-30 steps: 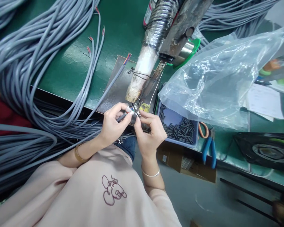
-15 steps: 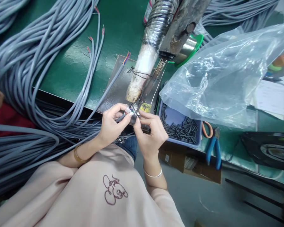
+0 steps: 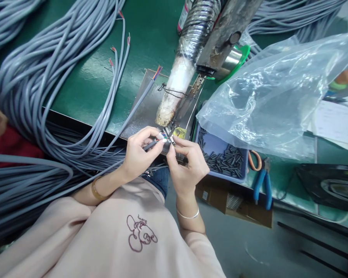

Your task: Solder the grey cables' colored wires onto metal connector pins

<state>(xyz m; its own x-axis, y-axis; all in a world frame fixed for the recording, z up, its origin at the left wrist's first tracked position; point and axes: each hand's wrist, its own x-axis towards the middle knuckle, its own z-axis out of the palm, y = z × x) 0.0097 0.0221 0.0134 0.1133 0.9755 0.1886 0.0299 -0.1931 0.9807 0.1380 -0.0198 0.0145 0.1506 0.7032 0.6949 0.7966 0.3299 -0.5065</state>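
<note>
My left hand (image 3: 137, 154) pinches the stripped end of a grey cable (image 3: 110, 164), its coloured wires showing at the fingertips. My right hand (image 3: 187, 164) is closed too, pinching something small at those wire ends, right beside the left fingers. Both hands sit at the table's front edge, just under the nozzle of a foil-wrapped tube (image 3: 178, 83) fixed to a metal bracket (image 3: 220, 34). A metal plate (image 3: 146, 110) lies under the nozzle.
Big bundles of grey cable (image 3: 31, 85) cover the left of the green table (image 3: 150, 34). A blue tray (image 3: 210, 144) of small black sleeves sits right of my hands, under a clear plastic bag (image 3: 272, 96). Blue-handled pliers (image 3: 262, 185) lie further right.
The hands stayed together under the nozzle; my right fingers shifted slightly up along the wire ends. The view drifted a little.
</note>
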